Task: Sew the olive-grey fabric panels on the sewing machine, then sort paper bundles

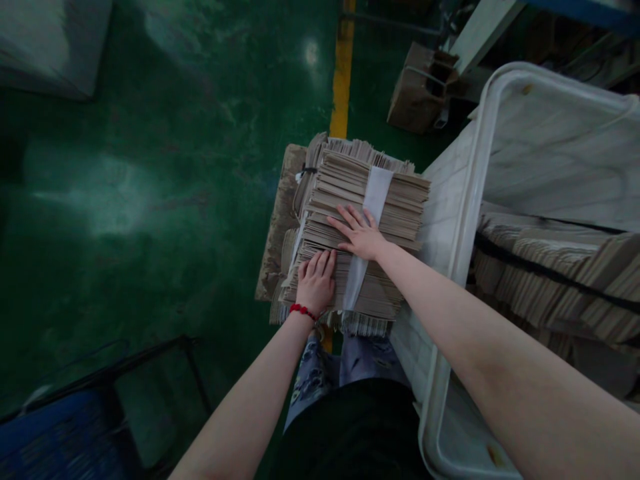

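Observation:
A thick bundle of flat brown cardboard pieces (345, 177), packed on edge, lies in front of my legs with a white paper band (377, 188) across it. My left hand (317, 277) rests on the bundle's near left part, fingers stretched out, a red bracelet at the wrist. Further up, my right hand (360, 233) lies flat with spread fingers, touching the cardboard and the white band. More cardboard bundles show beneath this one, on a worn brown board (280, 227). What lies under my palms is hidden.
To the right stands a large white plastic bin (463, 220) holding strapped cardboard bundles (545, 267). A brown carton (417, 90) sits on the green floor beyond, near a yellow line (342, 80). At lower left is a dark-framed cart with a blue crate (65, 433).

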Tool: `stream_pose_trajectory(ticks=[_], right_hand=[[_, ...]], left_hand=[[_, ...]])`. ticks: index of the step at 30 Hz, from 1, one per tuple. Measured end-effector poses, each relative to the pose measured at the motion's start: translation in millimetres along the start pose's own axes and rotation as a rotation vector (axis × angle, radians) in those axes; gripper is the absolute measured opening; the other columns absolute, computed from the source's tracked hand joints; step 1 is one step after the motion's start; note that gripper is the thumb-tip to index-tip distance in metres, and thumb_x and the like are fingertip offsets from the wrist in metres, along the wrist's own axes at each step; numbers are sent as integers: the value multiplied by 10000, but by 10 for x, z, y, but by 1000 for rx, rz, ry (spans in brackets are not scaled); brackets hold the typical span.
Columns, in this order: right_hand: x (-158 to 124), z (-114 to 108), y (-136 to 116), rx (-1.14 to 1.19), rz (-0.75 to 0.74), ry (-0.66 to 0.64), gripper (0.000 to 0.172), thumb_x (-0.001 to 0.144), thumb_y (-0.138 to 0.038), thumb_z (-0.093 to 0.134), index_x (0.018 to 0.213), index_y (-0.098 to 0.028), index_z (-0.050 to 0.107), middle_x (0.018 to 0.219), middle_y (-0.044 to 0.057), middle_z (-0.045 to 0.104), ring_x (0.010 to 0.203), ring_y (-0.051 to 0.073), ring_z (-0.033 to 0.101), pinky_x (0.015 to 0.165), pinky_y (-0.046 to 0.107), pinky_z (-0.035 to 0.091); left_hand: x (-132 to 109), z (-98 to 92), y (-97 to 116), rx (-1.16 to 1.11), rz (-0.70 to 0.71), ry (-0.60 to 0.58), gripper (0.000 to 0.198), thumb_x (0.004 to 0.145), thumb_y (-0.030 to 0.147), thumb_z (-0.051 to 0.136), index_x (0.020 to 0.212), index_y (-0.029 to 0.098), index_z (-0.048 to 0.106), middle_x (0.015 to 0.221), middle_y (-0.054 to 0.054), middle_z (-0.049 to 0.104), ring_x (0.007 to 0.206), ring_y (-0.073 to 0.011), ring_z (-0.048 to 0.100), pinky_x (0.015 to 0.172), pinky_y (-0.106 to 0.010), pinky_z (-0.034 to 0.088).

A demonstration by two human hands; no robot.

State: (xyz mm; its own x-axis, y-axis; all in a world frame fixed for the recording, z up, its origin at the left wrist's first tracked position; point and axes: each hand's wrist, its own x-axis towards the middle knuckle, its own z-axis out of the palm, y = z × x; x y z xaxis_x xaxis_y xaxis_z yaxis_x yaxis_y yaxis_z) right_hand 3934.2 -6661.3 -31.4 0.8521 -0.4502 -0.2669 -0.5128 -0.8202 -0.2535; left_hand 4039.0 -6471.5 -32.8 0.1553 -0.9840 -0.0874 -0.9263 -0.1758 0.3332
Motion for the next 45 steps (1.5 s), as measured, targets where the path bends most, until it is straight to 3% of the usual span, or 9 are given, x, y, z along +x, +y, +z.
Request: stream_pose_trajectory(ticks=[7, 14, 20, 27, 37, 45], right_hand=[[8, -12, -8, 8, 4, -9, 753, 891, -448, 541, 1520, -388, 131, 1623, -21, 27, 1482, 244, 17, 1157, 547, 59], [17, -11, -13, 10, 14, -24, 761, 890, -448, 541, 1522, -383, 123, 1622, -23, 14, 1482, 242, 2, 1159, 545, 52], [14, 1, -15, -2, 12, -6, 742, 901, -462, 521, 1522, -387, 122, 1623, -25, 20, 1482, 244, 8, 1161, 545, 51], [7, 5, -18, -6, 13, 5, 744, 898, -450, 530, 1521, -387, 129, 1622, -26, 27, 1482, 236, 11, 1165, 536, 50], [18, 9, 8, 4, 1, -10, 715, 915, -429, 503, 1521, -388, 124, 1622, -26, 15, 1482, 238, 8, 1161, 549, 56], [14, 17, -11, -7, 24, 1, 716, 914, -402, 511, 1521, -387, 130, 1622, -32, 22, 1482, 234, 5, 1166, 535, 46]], left_hand=[[75, -25, 51, 8, -95, -8, 518, 873, 189, 433, 1387, 212, 489, 1442, -133, 481, 1292, -298, 437, 1022, -484, 305], [80, -32, 34, -47, -65, -5, 540, 886, 161, 394, 1418, 234, 449, 1443, -83, 502, 1322, -284, 402, 1025, -494, 284], [66, -11, 39, -34, -70, 6, 619, 900, 162, 374, 1506, 253, 290, 1443, -75, 499, 1296, -278, 423, 1040, -476, 270], [56, 3, 16, -10, -36, -10, 608, 907, 171, 370, 1506, 244, 291, 1459, -81, 480, 1321, -282, 403, 1043, -475, 272], [118, -14, 21, 32, -78, -27, 540, 865, 158, 417, 1399, 208, 477, 1436, -117, 487, 1254, -315, 446, 975, -487, 335], [159, -64, -1, 6, -46, -52, 530, 882, 152, 388, 1395, 245, 479, 1428, -63, 516, 1234, -301, 450, 965, -478, 354]])
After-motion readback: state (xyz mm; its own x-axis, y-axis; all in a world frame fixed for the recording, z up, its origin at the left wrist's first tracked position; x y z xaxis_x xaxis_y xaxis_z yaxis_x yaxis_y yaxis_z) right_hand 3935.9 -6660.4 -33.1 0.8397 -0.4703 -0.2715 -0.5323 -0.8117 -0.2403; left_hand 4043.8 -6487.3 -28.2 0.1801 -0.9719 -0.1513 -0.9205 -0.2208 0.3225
